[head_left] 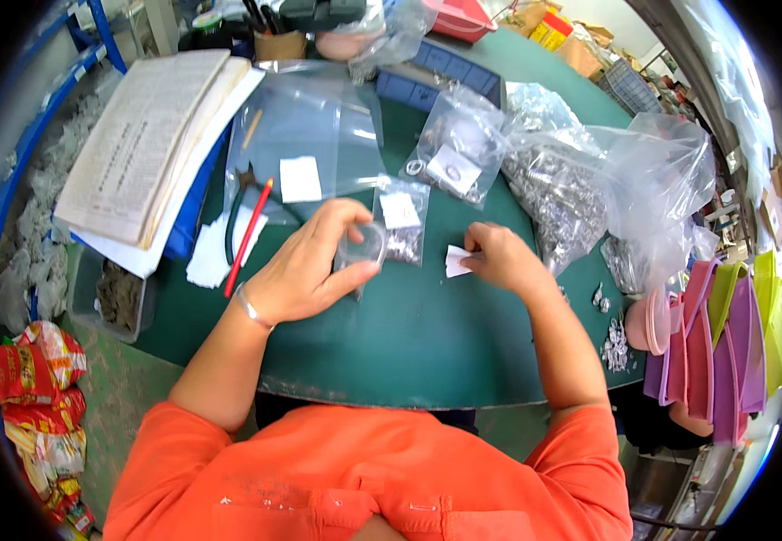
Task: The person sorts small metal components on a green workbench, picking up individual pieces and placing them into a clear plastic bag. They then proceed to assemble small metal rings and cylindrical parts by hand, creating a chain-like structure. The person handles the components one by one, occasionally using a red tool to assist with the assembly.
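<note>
My left hand (305, 266) curves round a small clear plastic cup (368, 242), thumb on one side and fingers on the other. Just beyond it lies a small clear bag (404, 242) of shiny metal pieces with a white slip (399, 210) on it. To the right, my right hand (504, 257) pinches a small white piece of paper (456, 261) over the green table (391, 347). A bigger clear bag (463, 135) with a label and a few rings lies farther back.
Large bags of metal parts (558, 194) fill the right side, with loose metal pieces (616, 347) and a pink cup (648, 323) nearby. At left are pliers (234, 216), a red pencil (248, 239), flat clear bags (319, 117) and stacked papers (143, 144). A blue tray (441, 77) stands behind.
</note>
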`<state>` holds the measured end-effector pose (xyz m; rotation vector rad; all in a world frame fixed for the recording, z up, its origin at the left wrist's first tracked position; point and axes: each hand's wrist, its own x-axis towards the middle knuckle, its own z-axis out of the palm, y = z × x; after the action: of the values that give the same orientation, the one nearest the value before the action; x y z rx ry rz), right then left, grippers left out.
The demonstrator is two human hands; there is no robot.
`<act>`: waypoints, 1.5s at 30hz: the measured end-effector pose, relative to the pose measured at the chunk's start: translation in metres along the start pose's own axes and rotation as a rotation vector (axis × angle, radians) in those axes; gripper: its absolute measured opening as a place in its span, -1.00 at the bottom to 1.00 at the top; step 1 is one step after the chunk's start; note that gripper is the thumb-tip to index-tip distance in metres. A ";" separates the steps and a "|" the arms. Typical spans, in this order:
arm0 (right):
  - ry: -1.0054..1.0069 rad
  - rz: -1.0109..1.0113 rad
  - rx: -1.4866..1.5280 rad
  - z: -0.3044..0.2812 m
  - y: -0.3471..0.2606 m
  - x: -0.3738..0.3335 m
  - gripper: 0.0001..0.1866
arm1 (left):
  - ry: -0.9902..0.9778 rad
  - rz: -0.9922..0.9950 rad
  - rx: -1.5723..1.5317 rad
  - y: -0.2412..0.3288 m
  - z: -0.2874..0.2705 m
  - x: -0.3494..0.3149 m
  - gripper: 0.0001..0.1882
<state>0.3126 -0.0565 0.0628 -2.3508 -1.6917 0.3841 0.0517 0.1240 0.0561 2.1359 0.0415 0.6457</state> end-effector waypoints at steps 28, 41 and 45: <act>0.511 -0.409 0.703 -0.019 -0.089 0.002 -0.63 | 0.213 -0.212 -0.060 0.017 0.021 0.029 -0.78; 0.459 -0.229 1.350 -0.001 -0.086 0.020 -0.66 | 0.530 -0.291 -0.606 0.026 0.035 0.039 -0.84; 0.456 -0.259 1.189 0.002 -0.084 0.016 -0.75 | 0.379 -0.354 -0.609 0.022 0.028 0.035 -0.81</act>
<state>0.2417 -0.0149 0.0872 -1.2056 -1.0352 0.5404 0.0906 0.0991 0.0745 1.3598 0.3730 0.7281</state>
